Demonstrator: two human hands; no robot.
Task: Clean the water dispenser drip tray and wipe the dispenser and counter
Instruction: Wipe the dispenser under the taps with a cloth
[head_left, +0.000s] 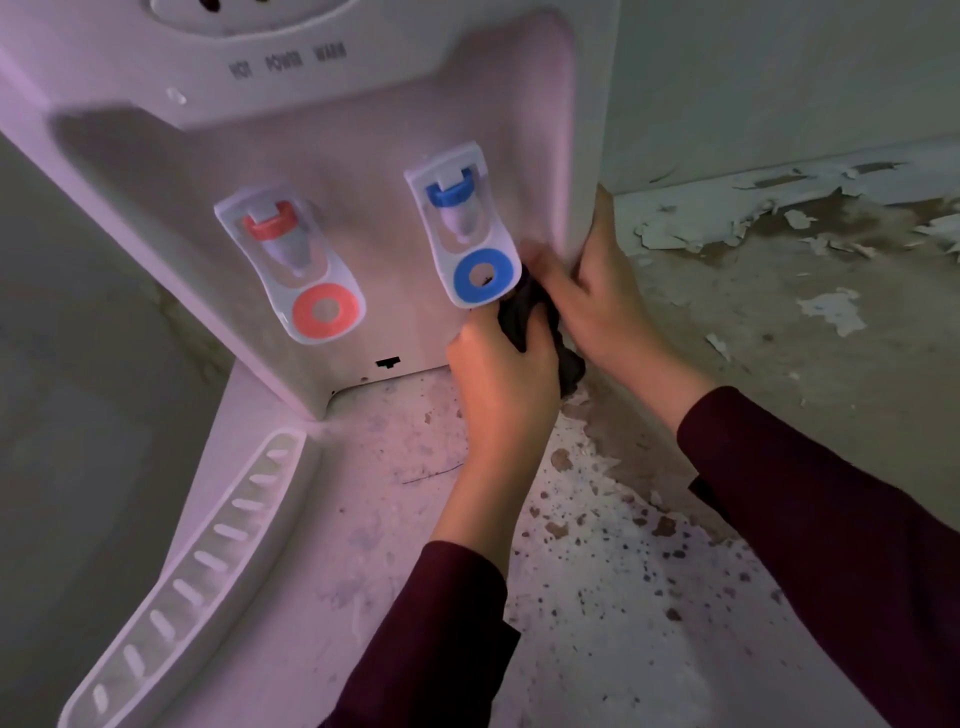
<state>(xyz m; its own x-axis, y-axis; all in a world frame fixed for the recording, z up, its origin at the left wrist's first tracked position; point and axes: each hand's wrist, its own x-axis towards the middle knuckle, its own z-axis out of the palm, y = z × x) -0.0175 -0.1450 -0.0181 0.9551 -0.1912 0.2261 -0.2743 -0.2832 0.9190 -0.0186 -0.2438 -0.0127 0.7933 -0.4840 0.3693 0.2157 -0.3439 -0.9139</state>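
A white water dispenser (363, 130) fills the upper left, with a red tap (296, 270) and a blue tap (465, 234) in its recess. My left hand (498, 384) grips a dark cloth (524, 317) bunched against the recess wall just below and right of the blue tap. My right hand (602, 291) clasps the dispenser's right front edge, with the thumb up the side panel and the fingers inside the recess touching the cloth. A white slotted drip tray grille (208, 561) runs along the lower left. The counter (623, 597) under my arms is stained and speckled brown.
The wall (779, 67) stands behind and to the right of the dispenser. Paint is peeling in flakes along its foot (727, 223). A small dark slot (387, 362) shows at the bottom of the recess. Both my sleeves are dark maroon.
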